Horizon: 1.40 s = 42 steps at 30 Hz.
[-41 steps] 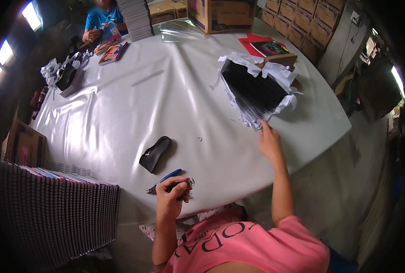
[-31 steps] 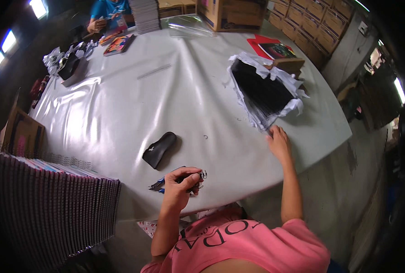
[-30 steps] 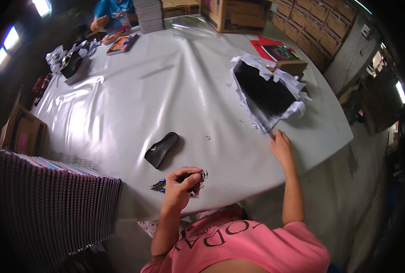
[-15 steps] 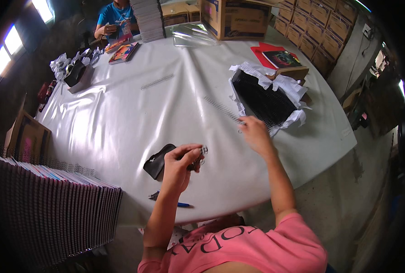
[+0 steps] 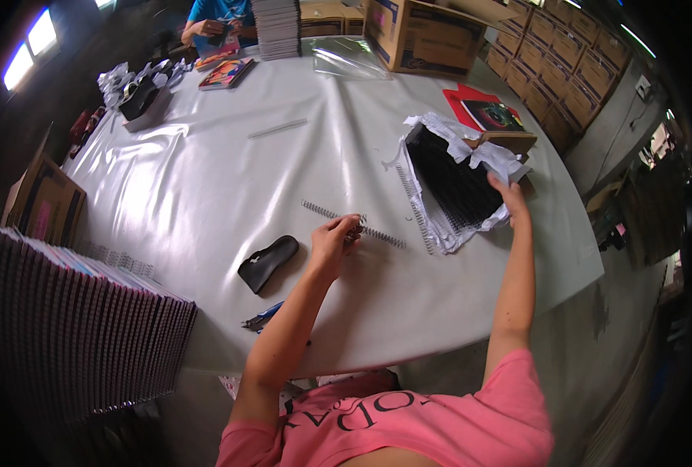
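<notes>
My left hand [image 5: 336, 243] is closed, its fingers pinched around a dark wire binding coil [image 5: 385, 237] that sticks out on both sides. What else lies inside those fingers is hidden. At the right, my right hand [image 5: 511, 199] grips the side of a paper-lined box [image 5: 444, 233], thumb over the rim. Many black binding coils [image 5: 455, 180] lie packed in that box. Along its left side rests a loose coil [image 5: 413, 204]. Near my left wrist are a black curved pad-like object [image 5: 269, 263] and blue-handled pliers [image 5: 263, 317], partly behind my forearm.
Another coil [image 5: 277, 128] lies farther back. A tall stack of bound notebooks [image 5: 89, 335] stands at the left edge. Behind are books [image 5: 226, 74], a clear sheet stack [image 5: 350, 59], a large carton [image 5: 427, 39] and a red folder [image 5: 462, 97]. A co-worker in blue [image 5: 220, 11] handles something across the table.
My right hand has let go of a coil, now beside the box, and taken hold of the box's right side. The box has shifted nearer. My left hand moved forward and right.
</notes>
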Tool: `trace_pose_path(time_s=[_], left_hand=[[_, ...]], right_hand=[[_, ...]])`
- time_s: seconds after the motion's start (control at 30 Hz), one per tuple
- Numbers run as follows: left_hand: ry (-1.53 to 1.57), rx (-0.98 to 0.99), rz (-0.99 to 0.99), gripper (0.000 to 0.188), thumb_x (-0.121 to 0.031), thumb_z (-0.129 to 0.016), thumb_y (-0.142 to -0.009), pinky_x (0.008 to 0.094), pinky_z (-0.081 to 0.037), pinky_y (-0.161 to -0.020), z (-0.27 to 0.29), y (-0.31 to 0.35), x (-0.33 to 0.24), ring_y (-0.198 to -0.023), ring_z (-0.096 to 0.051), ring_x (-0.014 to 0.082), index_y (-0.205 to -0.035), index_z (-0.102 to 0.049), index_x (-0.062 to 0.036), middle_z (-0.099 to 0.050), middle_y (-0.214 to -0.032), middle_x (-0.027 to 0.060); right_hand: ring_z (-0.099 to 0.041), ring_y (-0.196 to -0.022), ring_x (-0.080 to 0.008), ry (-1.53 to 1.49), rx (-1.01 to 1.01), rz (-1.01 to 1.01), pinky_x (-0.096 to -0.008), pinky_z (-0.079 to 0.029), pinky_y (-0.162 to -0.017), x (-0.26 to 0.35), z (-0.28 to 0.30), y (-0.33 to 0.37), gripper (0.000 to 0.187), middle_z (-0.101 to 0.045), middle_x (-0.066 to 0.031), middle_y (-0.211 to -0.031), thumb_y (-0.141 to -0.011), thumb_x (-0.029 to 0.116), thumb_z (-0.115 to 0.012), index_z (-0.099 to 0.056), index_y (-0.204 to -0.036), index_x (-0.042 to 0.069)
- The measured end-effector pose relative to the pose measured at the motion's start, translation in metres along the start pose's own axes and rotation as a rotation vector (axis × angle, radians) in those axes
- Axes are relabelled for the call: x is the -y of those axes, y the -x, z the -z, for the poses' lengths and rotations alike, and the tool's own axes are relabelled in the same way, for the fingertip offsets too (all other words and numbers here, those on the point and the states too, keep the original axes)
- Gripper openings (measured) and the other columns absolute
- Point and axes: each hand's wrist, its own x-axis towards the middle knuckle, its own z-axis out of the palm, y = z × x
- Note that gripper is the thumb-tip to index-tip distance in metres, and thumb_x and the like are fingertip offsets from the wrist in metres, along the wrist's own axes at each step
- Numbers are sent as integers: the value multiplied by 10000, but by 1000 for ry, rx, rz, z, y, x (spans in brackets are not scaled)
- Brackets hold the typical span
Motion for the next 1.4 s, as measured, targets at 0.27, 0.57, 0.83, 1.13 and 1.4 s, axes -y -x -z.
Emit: trace_pose_path(time_s=[0.27, 0.57, 0.83, 1.13, 1.4], left_hand=[[120, -80, -5, 212, -169, -653, -821, 165, -455, -569, 13, 3, -7, -667, -531, 64, -967, -640, -17, -589, -812, 22], [303, -179, -70, 167, -138, -648, -815, 171, -514, -609, 28, 19, -18, -677, -560, 75, -948, -644, -37, -612, -805, 26], [385, -111, -69, 185, -148, -646, -825, 185, -502, -603, 21, 4, 0, -681, -558, 88, -956, -636, -18, -608, -804, 46], [296, -144, -63, 214, -159, -642, -826, 200, -490, -639, 26, 15, -6, -705, -552, 85, -990, -635, -20, -609, -809, 33], [279, -128, -76, 214, -164, -645, -823, 221, -502, -630, 26, 16, -6, -669, -560, 98, -971, -641, -9, -605, -787, 28]], right_hand=[[-540, -864, -304, 766, -543, 625, -402, -419, -794, 99, -80, 83, 192, -577, -86, -904, -825, 264, -586, -619, -930, 107], [-532, -848, -223, 527, 139, 756, -415, -389, -745, 118, -144, 204, 221, -543, -28, -851, -714, 270, -716, -632, -850, 117], [-389, -1260, -312, 13, 132, 241, -357, -328, -1004, 104, -128, 52, 886, -396, -304, -1308, -684, 480, -721, -327, -1368, 77], [-549, -1069, -369, 753, 135, 324, -432, -433, -900, 131, -186, 32, 620, -577, -204, -1147, -692, 455, -693, -533, -1227, 184], [-606, -664, -297, 681, 9, 621, -343, -475, -622, 194, -144, 61, 248, -643, -155, -713, -791, 290, -658, -682, -905, 71]])
